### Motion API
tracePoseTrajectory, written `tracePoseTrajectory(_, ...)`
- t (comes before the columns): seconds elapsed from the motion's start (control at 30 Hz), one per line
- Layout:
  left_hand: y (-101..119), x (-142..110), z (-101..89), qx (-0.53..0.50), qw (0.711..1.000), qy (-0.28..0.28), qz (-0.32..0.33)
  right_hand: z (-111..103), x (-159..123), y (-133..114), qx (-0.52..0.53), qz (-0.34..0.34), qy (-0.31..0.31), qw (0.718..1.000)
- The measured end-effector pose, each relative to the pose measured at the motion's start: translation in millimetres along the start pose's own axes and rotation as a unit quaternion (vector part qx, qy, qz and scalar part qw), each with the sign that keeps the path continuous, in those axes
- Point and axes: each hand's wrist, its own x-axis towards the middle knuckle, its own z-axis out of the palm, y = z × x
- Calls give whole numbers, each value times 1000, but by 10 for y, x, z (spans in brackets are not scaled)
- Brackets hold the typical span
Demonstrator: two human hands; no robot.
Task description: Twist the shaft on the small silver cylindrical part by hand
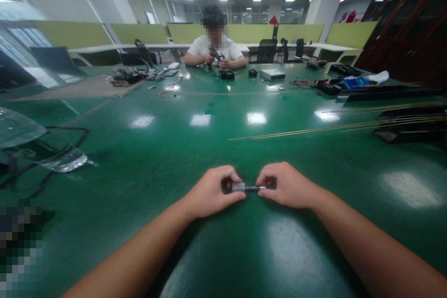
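Low over the green table (157, 149), a small silver metal cylinder (239, 187) with a thin dark shaft lies level between my hands. Its exact kind is too small to tell. My left hand (213, 191) pinches the cylinder between thumb and fingers. The far end of the thin shaft (252, 188) is in the closed fingertips of my right hand (288, 185). Part of each end is hidden by the fingers, and I cannot tell whether the cylinder and shaft are one piece.
Across the table a person (214, 49) holds a dark tool over a small black box (226, 74). Thin brass-coloured rods (296, 132) stretch in from the right. A clear plastic bottle (66, 158) lies at the left. A white box (272, 74) and tools stand farther back.
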Motion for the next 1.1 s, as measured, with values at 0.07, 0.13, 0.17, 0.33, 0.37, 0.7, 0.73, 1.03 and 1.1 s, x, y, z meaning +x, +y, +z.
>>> tracePoseTrajectory(0.07,2,0,-2,-2,1000,-1,0,-20,-3,5,-1,3,-4,1000)
tracePoseTrajectory(0.13,6,0,-5,-6,1000,-2,1,-40,-5,8,-6,5,-5,1000)
tracePoseTrajectory(0.17,7,0,-7,-8,1000,-2,2,-50,-5,9,-11,4,-4,1000)
tracePoseTrajectory(0.33,14,0,-8,-12,1000,-2,-4,-89,-6,26,-20,8,-8,1000)
tracePoseTrajectory(0.37,14,0,-6,-11,1000,-2,-5,-97,-8,35,-15,12,-13,1000)
tracePoseTrajectory(0.7,-4,1,-3,-16,1000,2,-5,-256,-28,139,5,75,-42,996)
tracePoseTrajectory(0.73,-2,1,-5,-17,1000,1,-4,-259,-30,137,9,77,-45,996)
tracePoseTrajectory(1.03,1,2,12,-12,1000,-2,-7,-191,-45,114,2,57,-57,997)
tracePoseTrajectory(1.1,-9,3,19,-11,1000,0,-5,-134,-22,85,5,47,-50,998)
